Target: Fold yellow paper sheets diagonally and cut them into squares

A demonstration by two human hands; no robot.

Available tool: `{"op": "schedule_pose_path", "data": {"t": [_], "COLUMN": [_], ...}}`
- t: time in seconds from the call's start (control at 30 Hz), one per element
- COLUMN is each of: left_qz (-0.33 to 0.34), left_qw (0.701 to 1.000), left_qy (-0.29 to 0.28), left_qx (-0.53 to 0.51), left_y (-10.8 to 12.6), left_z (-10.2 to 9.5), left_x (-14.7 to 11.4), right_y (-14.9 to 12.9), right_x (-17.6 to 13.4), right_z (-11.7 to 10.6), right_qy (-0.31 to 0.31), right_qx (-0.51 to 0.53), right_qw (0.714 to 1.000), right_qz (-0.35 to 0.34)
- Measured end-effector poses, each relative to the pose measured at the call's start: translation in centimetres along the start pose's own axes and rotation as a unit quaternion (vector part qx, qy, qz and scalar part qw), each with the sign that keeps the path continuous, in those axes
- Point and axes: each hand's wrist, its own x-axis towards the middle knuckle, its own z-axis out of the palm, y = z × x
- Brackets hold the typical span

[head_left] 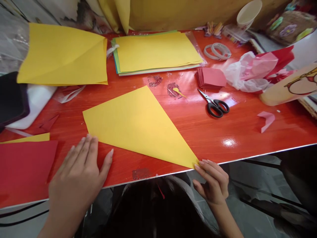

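Observation:
A sheet of yellow paper (138,125), its outline a kite-like shape that looks folded, lies on the red table in front of me. My left hand (79,165) is flat and open, its fingertips touching the paper's lower left edge. At the pointed right corner, by the table's front edge, the fingertips of my right hand (211,180) rest on the paper. The right thumb is apart from those fingers, below the table edge. Black-handled scissors (215,105) lie with blades apart, to the upper right of the yellow sheet.
A stack of coloured paper (158,53) and a folded yellow sheet (64,56) lie at the back. Dark red paper (27,165) is at the left. Toward the right are red paper squares (211,77), tape rolls (218,51), crumpled tissue (250,71) and a paper cup (249,13).

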Motion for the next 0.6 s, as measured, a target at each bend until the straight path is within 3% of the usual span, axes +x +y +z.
{"op": "schedule_pose_path", "data": {"t": [0.13,0.23,0.33,0.43,0.6], "left_qz": [-0.015,-0.003,0.121,0.255,0.307], "left_qw": [0.996,0.995,0.988,0.966,0.949], "left_qy": [-0.033,-0.007,0.022,0.013,0.056], "left_qx": [0.079,0.101,0.089,0.042,0.043], "left_y": [0.7,2.5,5.3,8.1,10.0], "left_z": [-0.1,0.2,0.9,1.5,1.5], "left_x": [0.6,1.3,1.9,2.2,2.7], "right_y": [-0.1,-0.2,-0.3,-0.5,-1.4], "right_x": [0.1,0.4,0.6,0.6,1.2], "right_z": [0.0,0.2,0.2,-0.1,-1.5], "right_qy": [0.005,0.010,0.012,0.024,0.062], "right_qx": [0.003,-0.005,-0.014,-0.021,-0.004], "right_qw": [1.000,1.000,1.000,0.999,0.997], "right_qz": [0.008,0.015,0.016,0.029,0.045]}}
